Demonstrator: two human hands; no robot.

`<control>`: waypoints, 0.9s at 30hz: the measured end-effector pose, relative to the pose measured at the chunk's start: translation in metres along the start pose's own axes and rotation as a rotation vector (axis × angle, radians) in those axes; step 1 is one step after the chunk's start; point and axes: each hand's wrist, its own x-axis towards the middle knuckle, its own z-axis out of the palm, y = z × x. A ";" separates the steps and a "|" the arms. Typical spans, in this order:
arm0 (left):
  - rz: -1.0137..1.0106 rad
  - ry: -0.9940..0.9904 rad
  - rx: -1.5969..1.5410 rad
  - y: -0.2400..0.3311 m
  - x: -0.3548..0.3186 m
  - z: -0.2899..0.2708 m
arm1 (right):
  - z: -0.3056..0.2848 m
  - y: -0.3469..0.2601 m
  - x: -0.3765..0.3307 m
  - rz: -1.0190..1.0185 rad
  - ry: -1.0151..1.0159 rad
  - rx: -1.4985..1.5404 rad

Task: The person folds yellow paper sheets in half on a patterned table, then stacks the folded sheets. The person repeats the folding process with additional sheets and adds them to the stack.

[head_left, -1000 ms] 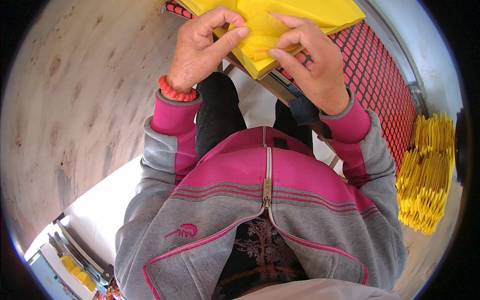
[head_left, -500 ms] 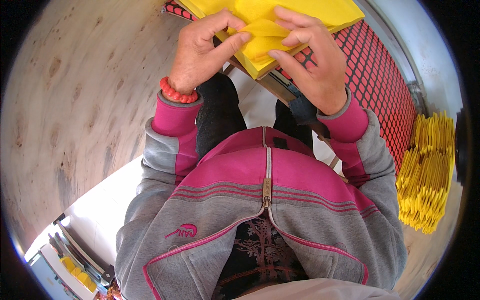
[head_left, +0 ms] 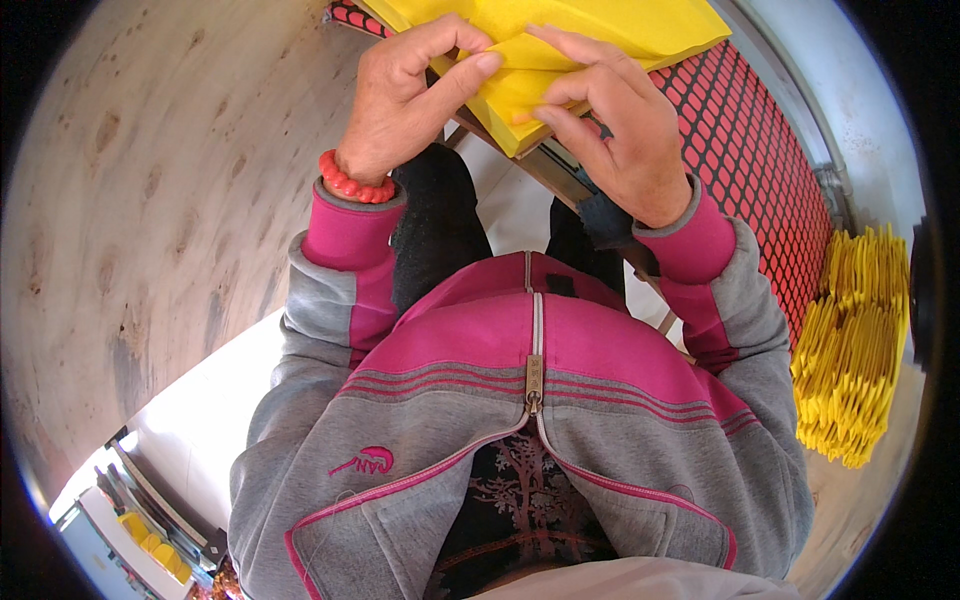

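Yellow sheet (head_left: 560, 40) on red mesh table (head_left: 760, 150), pinched between both hands, left hand (head_left: 405, 100) and right hand (head_left: 620, 130) gripping its near corner

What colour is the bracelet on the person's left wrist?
Orange-red, made of round beads. The bracelet shows clearly in the head view, just below the left hand.

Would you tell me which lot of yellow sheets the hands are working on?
The yellow sheets on the red mesh table, under both hands; the other stack lies untouched at the right.
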 end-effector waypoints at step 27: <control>-0.069 -0.143 -0.153 0.019 0.003 -0.006 | 0.003 0.004 0.000 0.023 0.028 0.053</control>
